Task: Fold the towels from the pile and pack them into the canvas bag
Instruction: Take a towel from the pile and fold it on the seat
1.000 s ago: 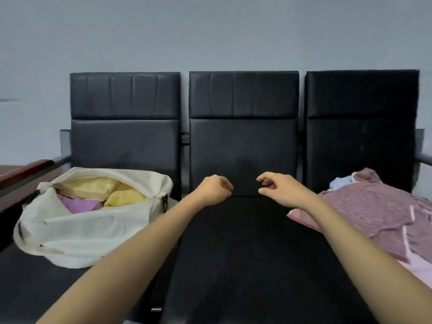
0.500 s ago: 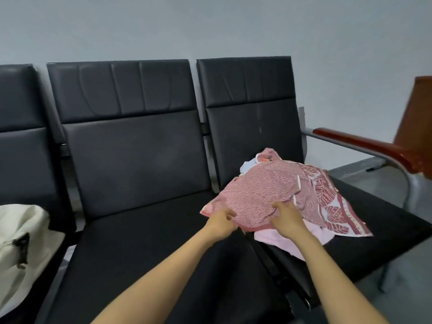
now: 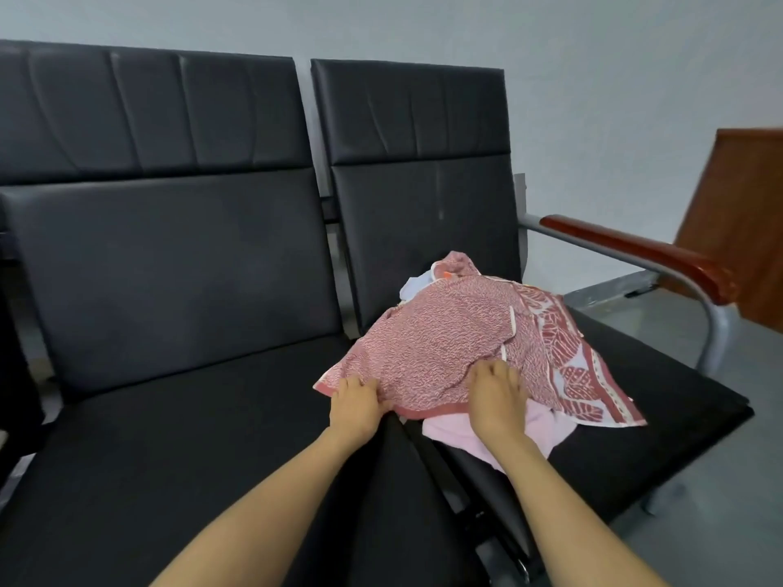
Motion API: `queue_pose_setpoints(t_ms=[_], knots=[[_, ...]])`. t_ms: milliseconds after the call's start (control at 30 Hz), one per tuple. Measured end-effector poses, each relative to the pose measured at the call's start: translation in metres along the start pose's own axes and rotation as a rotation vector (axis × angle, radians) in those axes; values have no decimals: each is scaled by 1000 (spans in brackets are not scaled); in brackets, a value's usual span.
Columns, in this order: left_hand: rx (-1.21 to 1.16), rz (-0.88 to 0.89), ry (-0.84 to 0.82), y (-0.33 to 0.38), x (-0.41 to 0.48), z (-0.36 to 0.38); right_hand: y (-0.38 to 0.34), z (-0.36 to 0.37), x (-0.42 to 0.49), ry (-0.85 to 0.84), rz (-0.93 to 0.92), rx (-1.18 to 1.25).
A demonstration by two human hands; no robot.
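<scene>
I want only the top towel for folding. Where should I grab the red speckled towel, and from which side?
Take the red speckled towel by its near hem, from the front: left hand at the corner, right hand further along. That red-bordered edge lies free on top, overhanging the pink towel, while the far part drapes over the pile.

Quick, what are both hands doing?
Left hand: pinches the red towel at its edge.
Right hand: fingers lie on that towel; grip cannot be told.
</scene>
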State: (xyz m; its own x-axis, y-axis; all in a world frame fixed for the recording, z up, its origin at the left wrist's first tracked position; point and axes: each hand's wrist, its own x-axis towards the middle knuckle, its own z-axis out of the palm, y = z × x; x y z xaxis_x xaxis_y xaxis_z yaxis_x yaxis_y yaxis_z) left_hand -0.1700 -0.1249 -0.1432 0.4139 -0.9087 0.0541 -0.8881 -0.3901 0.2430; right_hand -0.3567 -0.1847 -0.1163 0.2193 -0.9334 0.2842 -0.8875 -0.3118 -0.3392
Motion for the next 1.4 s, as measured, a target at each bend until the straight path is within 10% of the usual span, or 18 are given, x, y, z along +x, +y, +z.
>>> queue_pose_setpoints(t_ms=[133, 433, 533, 667, 867, 1000, 1400], knots=[[-43, 38, 45, 0, -2, 2, -6, 2, -4, -115, -69, -27], [-1786, -96, -11, 25, -38, -87, -26, -14, -6, -21, -65, 151], [-1654, -8, -115, 20, -46, -100, -42, -39, -5, -22, 49, 821], [-1234, 248, -263, 22, -52, -92, -68, -75, -14, -443, -19, 1426], [-1447, 127, -151, 19, -59, -110, -45, -74, -7, -197, -164, 844], [-1768, -16, -312, 19, -66, -120, -30, -52, -10, -363, -89, 251], [-1620, -9, -317, 4, -81, -143, -44, -73, -11, -50, 224, 908]])
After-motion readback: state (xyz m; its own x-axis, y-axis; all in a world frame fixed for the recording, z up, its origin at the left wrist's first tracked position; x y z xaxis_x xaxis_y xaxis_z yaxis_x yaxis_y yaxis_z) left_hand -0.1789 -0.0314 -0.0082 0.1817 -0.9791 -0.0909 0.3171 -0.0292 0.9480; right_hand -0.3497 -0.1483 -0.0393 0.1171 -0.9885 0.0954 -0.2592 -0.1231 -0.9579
